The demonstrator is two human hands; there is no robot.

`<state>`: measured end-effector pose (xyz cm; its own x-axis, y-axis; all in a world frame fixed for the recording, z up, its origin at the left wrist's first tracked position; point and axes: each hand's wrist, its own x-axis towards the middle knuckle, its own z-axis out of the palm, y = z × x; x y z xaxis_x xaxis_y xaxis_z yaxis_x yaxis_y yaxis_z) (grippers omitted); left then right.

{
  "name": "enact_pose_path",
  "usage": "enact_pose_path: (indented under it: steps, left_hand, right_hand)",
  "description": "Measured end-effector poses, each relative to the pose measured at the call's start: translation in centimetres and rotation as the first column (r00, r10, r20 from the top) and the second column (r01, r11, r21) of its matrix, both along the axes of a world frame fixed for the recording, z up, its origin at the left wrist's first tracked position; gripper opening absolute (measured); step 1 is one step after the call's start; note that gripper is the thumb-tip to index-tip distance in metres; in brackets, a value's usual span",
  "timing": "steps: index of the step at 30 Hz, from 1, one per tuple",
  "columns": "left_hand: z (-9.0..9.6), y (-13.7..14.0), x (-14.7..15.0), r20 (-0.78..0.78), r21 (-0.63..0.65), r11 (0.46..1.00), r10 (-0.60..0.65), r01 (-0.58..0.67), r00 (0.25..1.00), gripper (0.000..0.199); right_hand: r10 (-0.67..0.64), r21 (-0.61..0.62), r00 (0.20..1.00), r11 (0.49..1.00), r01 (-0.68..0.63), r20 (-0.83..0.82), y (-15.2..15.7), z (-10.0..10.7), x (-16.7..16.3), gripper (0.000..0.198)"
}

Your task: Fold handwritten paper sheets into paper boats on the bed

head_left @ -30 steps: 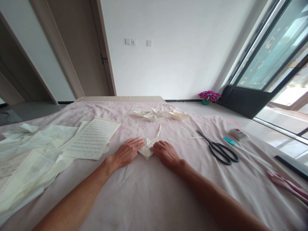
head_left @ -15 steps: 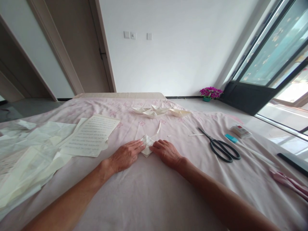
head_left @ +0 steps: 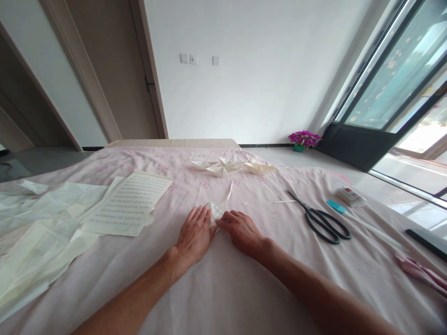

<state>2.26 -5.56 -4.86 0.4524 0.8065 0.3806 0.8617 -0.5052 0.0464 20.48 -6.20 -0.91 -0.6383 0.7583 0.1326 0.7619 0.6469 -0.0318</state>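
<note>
Centrally, folded paper (head_left: 215,212) is touched by the left hand (head_left: 194,235), fingers straight, by the right hand (head_left: 242,231), fingers curled, any pinch hidden, scissors (head_left: 306,209) laid at right.

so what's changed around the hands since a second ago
The left hand has turned, fingers now pointing forward, covering more of the folded paper. The right hand stays at the paper's right side. The paper boats and scissors lie as before.
</note>
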Motion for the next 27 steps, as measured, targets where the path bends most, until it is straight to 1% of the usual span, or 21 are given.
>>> enact_pose_path:
  steps: [3, 6, 9, 12, 14, 18, 20, 22, 24, 27]
  left_hand:
    - [-0.6, 0.1, -0.2, -0.010, -0.001, 1.000, 0.001, -0.001, 1.000, 0.047]
    - [-0.9, 0.0, -0.1, 0.006, 0.011, 1.000, 0.013, -0.013, 1.000, 0.047]
    - [-1.3, 0.0, -0.1, 0.033, 0.021, 0.999, 0.033, -0.033, 0.999, 0.048]
    - [-1.7, 0.2, 0.0, 0.055, 0.000, 0.999, 0.045, -0.045, 0.997, 0.050]
    - [-1.9, 0.3, 0.0, 0.067, -0.017, 0.998, 0.053, -0.052, 0.996, 0.051]
    - [-1.6, 0.2, 0.0, 0.047, -0.061, 0.996, 0.061, -0.058, 0.997, 0.051]
    - [-1.2, 0.1, -0.1, 0.031, -0.078, 0.995, 0.064, -0.062, 0.997, 0.050]
    - [-0.8, 0.0, -0.2, 0.015, -0.077, 0.996, 0.054, -0.053, 0.998, 0.050]
    - [-0.4, -0.2, -0.3, -0.002, -0.071, 0.997, 0.029, -0.029, 1.000, 0.056]
    - [0.3, -0.3, -0.4, -0.009, -0.072, 0.997, -0.010, 0.009, 1.000, 0.067]
  right_hand:
    - [-0.099, -0.015, 0.993, 0.995, 0.099, -0.070, 0.5, 0.2, -0.4, 0.030]
    - [-0.151, -0.025, 0.984, 0.988, 0.149, -0.094, 1.5, 0.3, -1.2, 0.034]
    - [-0.178, -0.062, 0.981, 0.983, 0.174, -0.074, 2.6, 0.2, -2.0, 0.037]
    - [-0.214, -0.102, 0.976, 0.972, 0.210, -0.031, 3.7, -0.2, -2.5, 0.038]
    - [-0.224, -0.104, 0.974, 0.970, 0.222, -0.012, 4.2, -0.4, -2.6, 0.038]
    - [-0.231, -0.092, 0.973, 0.969, 0.230, -0.002, 5.4, -0.7, -2.4, 0.041]
    - [-0.250, -0.108, 0.968, 0.962, 0.249, 0.003, 6.2, -0.6, -2.3, 0.043]
    - [-0.272, -0.142, 0.962, 0.953, 0.266, -0.026, 7.1, -0.5, -2.3, 0.042]
    - [-0.266, -0.176, 0.956, 0.954, 0.243, -0.120, 7.8, -0.4, -2.4, 0.042]
    - [-0.165, -0.181, 0.951, 0.976, 0.119, -0.262, 8.2, -0.2, -2.6, 0.039]
